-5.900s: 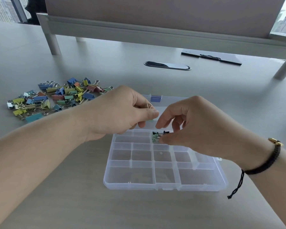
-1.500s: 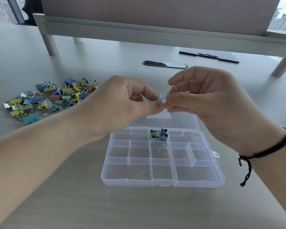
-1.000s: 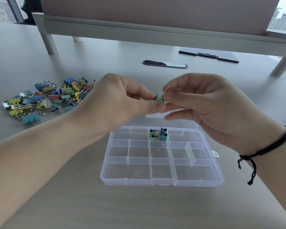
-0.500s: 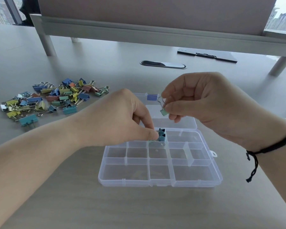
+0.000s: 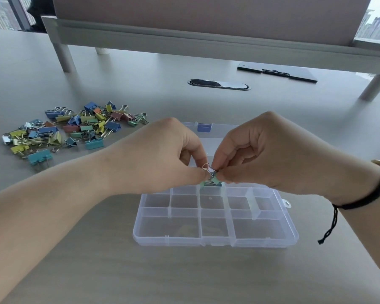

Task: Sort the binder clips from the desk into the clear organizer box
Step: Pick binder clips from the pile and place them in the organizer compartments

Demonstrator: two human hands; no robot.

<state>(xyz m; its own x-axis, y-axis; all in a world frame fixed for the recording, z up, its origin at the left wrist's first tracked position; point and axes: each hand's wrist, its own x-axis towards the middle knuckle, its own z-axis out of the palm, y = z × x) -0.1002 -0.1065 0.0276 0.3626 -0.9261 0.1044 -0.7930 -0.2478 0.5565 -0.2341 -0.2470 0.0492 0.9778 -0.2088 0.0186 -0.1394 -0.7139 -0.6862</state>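
A clear organizer box (image 5: 215, 240) with several compartments lies open in front of me, its lid flat behind it. My left hand (image 5: 162, 156) and my right hand (image 5: 263, 150) meet above the box's far middle compartment. Both pinch a small green binder clip (image 5: 213, 178) with silver wire handles, just over that compartment. More small green clips (image 5: 206, 183) lie in the compartment below, partly hidden by my fingers. A loose pile of binder clips (image 5: 75, 128) in blue, yellow, green and pink lies on the desk to the left.
A raised shelf on grey legs (image 5: 64, 55) spans the back of the desk. An oval cable port (image 5: 218, 84) sits behind the box, and a dark clipboard (image 5: 276, 73) lies at the back right. I wear a black cord bracelet (image 5: 377, 189) on my right wrist.
My right hand has come down with the green clip from above the lid to the far middle compartment. My left hand's fingers have joined it on the clip.
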